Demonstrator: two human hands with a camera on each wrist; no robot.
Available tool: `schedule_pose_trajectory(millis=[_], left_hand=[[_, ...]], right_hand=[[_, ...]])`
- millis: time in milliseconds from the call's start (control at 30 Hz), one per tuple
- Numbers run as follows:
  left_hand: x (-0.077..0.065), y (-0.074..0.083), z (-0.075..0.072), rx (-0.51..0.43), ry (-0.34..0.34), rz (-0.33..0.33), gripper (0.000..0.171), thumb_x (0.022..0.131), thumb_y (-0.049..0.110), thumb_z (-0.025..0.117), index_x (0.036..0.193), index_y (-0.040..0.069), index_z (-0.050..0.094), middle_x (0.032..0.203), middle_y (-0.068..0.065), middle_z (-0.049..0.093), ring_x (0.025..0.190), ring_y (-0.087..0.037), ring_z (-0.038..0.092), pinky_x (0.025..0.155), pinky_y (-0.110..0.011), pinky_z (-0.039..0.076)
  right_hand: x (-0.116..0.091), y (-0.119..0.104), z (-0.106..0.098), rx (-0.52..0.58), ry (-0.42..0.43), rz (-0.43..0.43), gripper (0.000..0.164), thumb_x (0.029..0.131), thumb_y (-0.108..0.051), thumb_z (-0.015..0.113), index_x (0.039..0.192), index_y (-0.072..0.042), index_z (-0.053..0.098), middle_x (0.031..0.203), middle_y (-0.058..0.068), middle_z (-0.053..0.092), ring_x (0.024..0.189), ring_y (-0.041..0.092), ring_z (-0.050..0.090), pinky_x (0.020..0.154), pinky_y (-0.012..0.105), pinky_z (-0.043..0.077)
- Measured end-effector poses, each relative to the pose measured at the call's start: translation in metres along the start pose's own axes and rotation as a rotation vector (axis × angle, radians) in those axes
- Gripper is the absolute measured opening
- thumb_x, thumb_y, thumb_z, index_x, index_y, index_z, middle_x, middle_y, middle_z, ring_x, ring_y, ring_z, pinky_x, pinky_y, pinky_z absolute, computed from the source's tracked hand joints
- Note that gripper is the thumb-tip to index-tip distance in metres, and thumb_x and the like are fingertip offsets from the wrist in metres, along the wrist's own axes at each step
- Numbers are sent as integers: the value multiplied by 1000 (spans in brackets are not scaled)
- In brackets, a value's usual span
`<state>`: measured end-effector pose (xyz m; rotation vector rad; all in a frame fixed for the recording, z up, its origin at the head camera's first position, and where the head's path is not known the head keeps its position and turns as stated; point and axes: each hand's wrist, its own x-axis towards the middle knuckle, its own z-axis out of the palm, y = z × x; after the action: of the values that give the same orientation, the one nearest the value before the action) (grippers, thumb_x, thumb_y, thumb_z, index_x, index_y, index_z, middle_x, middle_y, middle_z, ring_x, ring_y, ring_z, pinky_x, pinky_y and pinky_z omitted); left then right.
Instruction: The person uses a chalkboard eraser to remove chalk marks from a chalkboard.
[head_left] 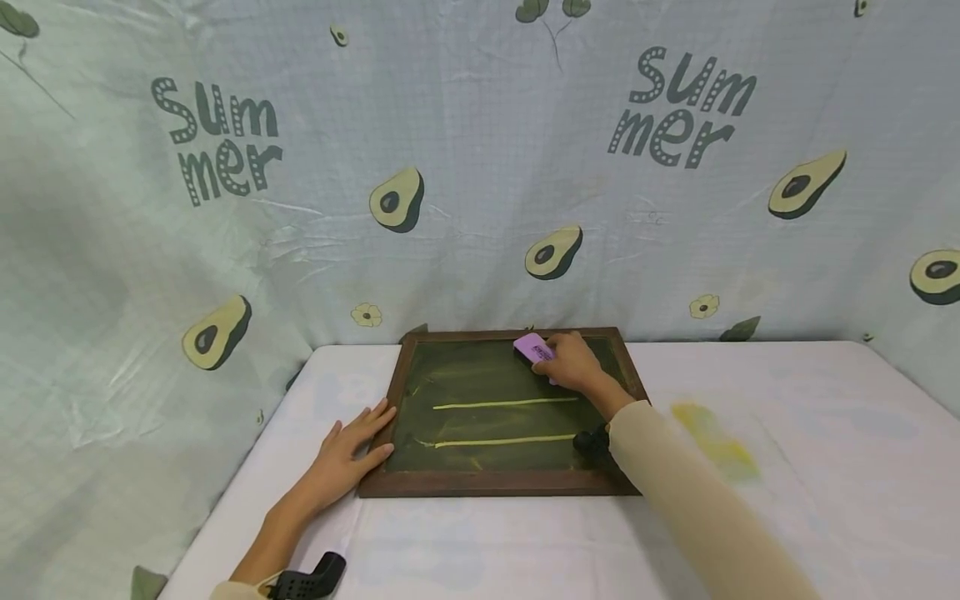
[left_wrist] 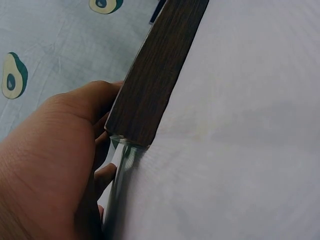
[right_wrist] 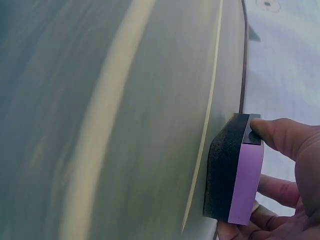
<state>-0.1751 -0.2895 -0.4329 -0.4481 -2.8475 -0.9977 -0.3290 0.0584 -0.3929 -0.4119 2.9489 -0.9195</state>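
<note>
A chalkboard in a brown wooden frame lies on the table, with two yellow chalk lines across its dark green surface. My right hand grips a purple board eraser near the top of the board. In the right wrist view the thumb and fingers hold the eraser at its ends, its black felt side turned to the board. Whether the felt touches the board is unclear. My left hand lies with spread fingers against the frame's left side; in the left wrist view it is beside the wooden edge.
A white cloth covers the table, with a yellow stain right of the board. Behind stands a pale curtain printed with avocados and lettering. A black wrist device sits on the left forearm.
</note>
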Motion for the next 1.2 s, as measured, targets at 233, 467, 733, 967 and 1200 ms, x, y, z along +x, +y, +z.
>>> schedule_pose_trajectory(millis=[233, 467, 733, 967, 1200], left_hand=[[1, 1, 2, -7, 10, 3, 59, 95, 32, 59, 146, 7, 41, 153, -14, 29, 139, -41, 21, 106, -67, 0], [2, -2, 5, 3, 2, 3, 60, 95, 34, 59, 146, 9, 41, 153, -13, 29, 140, -40, 22, 106, -67, 0], [2, -4, 4, 3, 15, 0, 59, 95, 32, 60, 146, 9, 41, 153, -12, 29, 140, -39, 22, 106, -67, 0], [2, -2, 4, 2, 15, -2, 58, 95, 31, 60, 146, 9, 41, 153, -11, 29, 140, -39, 23, 107, -66, -1], [2, -3, 3, 13, 16, -17, 58, 95, 32, 60, 146, 9, 42, 153, -10, 30, 140, -39, 23, 107, -66, 0]], right_hand=[[10, -26, 19, 30, -29, -9, 53, 85, -25, 70, 129, 2, 56, 107, 15, 53, 91, 25, 50, 70, 36, 47], [17, -44, 37, 47, -37, -24, 53, 84, -26, 73, 128, -1, 59, 109, 14, 54, 90, 24, 50, 72, 35, 46], [22, -76, 55, -29, -95, -105, 50, 86, -27, 70, 128, -2, 59, 105, 12, 52, 87, 22, 48, 72, 33, 45], [21, -94, 58, -34, -176, -160, 49, 88, -25, 70, 130, -4, 58, 109, 12, 51, 88, 21, 50, 72, 34, 45], [20, -103, 60, -76, -248, -184, 51, 90, -27, 67, 137, -10, 53, 118, 13, 49, 89, 22, 50, 73, 39, 41]])
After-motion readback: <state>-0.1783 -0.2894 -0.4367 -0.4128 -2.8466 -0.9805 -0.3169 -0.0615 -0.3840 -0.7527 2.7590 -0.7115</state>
